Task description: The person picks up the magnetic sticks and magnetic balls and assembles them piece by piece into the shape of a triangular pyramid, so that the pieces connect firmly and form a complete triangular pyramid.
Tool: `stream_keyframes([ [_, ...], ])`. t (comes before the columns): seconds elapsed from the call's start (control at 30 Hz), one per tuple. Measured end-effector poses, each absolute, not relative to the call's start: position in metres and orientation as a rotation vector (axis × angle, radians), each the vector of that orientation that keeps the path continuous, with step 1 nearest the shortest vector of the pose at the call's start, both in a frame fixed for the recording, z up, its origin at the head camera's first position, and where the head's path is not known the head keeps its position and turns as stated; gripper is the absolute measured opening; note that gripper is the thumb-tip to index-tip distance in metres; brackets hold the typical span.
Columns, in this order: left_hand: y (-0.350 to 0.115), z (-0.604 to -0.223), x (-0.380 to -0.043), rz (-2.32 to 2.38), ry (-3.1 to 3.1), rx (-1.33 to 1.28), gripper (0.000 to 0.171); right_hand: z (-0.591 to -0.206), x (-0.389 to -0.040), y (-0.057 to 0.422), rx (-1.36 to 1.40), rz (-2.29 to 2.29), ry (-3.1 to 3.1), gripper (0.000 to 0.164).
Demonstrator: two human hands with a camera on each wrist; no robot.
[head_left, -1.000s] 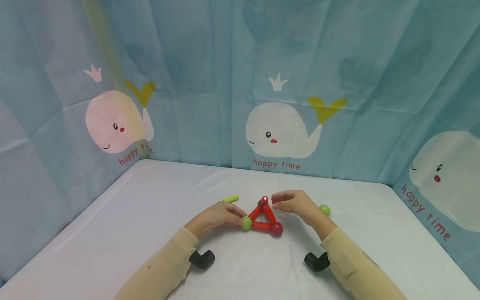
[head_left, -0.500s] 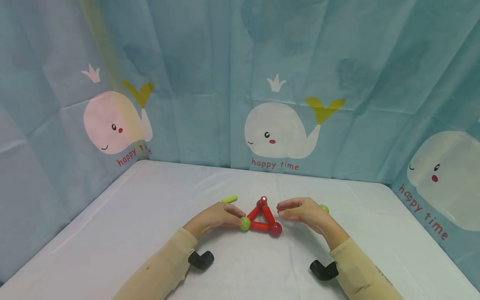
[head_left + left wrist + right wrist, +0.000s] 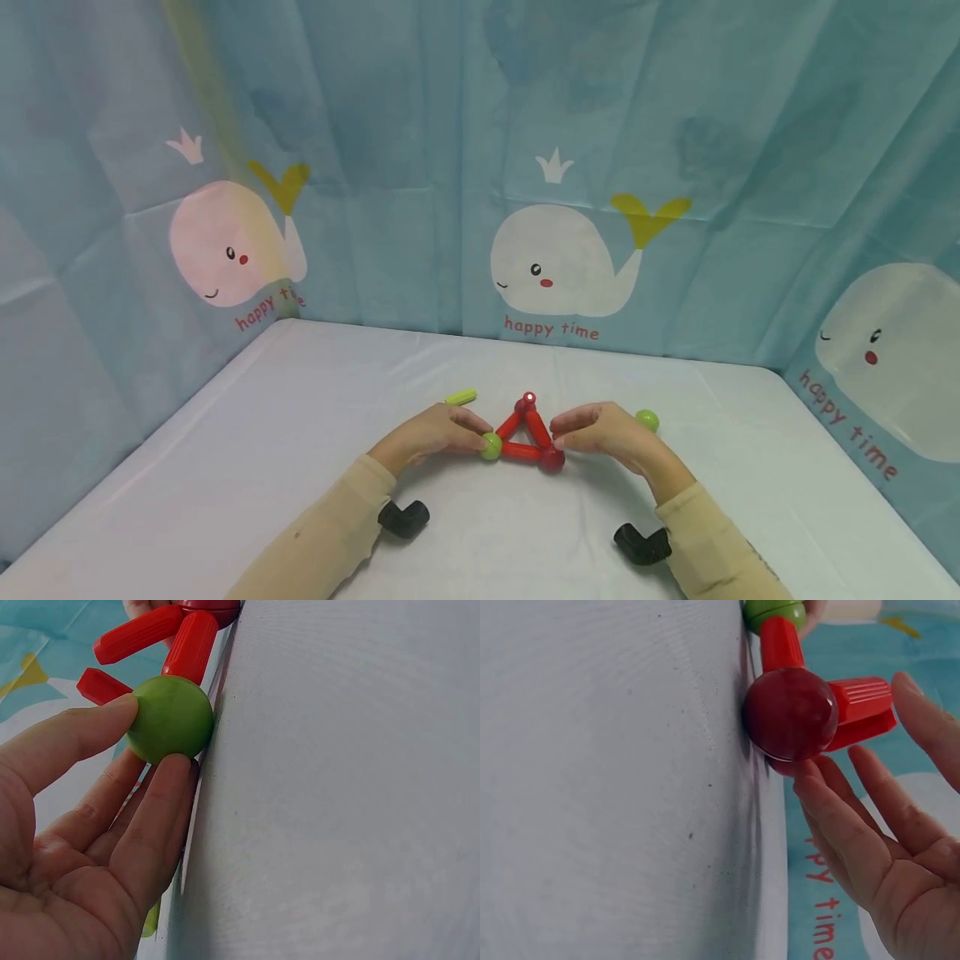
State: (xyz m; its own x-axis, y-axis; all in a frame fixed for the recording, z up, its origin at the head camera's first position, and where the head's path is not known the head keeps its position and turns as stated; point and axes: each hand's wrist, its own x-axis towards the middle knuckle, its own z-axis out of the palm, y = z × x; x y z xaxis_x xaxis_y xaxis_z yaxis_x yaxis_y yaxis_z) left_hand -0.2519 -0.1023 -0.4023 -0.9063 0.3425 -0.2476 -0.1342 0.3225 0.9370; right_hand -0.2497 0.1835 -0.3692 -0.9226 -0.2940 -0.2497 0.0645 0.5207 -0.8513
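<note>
In the head view, red sticks and balls make a triangle on the white table. My left hand [image 3: 442, 431] pinches the green ball [image 3: 171, 720] at its left corner between thumb and fingers. A red stick [image 3: 521, 452] joins that ball to a dark red ball [image 3: 790, 714] at the right corner. My right hand [image 3: 603, 433] has its fingertips right at this red ball, the thumb held apart from the sticks. Two red sticks [image 3: 861, 699] stand out from the red ball's side in the right wrist view. The back corner has another red ball [image 3: 526, 406] with a shiny stick end.
A loose lime-green stick [image 3: 461, 397] lies behind my left hand. Another green ball [image 3: 647, 420] rests on the white table [image 3: 360, 367] beyond my right wrist. A blue curtain [image 3: 390, 250] with printed whales encloses the table's back and sides.
My right hand has moved from beside the back corner, first rightward, then down and left to the front red ball. The left hand and the triangle have stayed in place.
</note>
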Motion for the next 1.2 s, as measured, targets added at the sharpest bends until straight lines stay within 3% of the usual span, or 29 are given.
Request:
stream_keyframes([
  [0.83,-0.098,-0.401,-0.25,1.577,2.262,0.158,0.028,-0.381,-0.247,0.185,-0.209,-1.42,2.312,0.032],
  [1.2,-0.109,-0.381,-0.265,1.434,2.548,0.14,0.027,-0.384,-0.248,0.184,-0.211,-1.408,2.348,0.03],
])
